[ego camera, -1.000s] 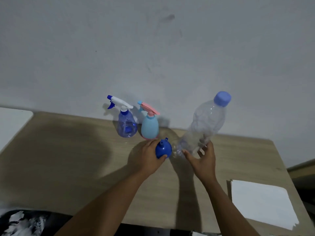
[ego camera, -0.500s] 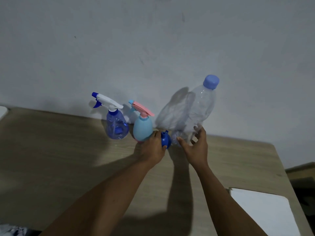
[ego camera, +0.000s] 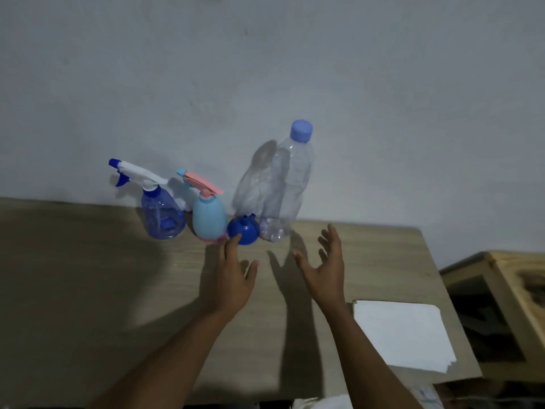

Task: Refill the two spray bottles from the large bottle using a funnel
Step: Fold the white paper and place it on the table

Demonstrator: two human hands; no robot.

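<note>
Along the wall at the back of the wooden table (ego camera: 88,290) stand a clear blue spray bottle (ego camera: 162,215) with a white and blue trigger, a light blue spray bottle (ego camera: 208,217) with a pink trigger, a blue funnel (ego camera: 243,228) lying mouth-down with its spout up, and a large clear bottle (ego camera: 287,184) with a blue cap, upright. My left hand (ego camera: 234,278) is open, fingertips just in front of the funnel. My right hand (ego camera: 324,268) is open and empty, a little in front of the large bottle.
A stack of white paper (ego camera: 402,332) lies at the table's front right. A wooden crate or shelf (ego camera: 501,290) stands to the right, beyond the table edge. The grey wall runs close behind the bottles.
Both hands have let go and drawn back toward me: the left released the funnel, the right released the large bottle, which now stands upright against the wall.
</note>
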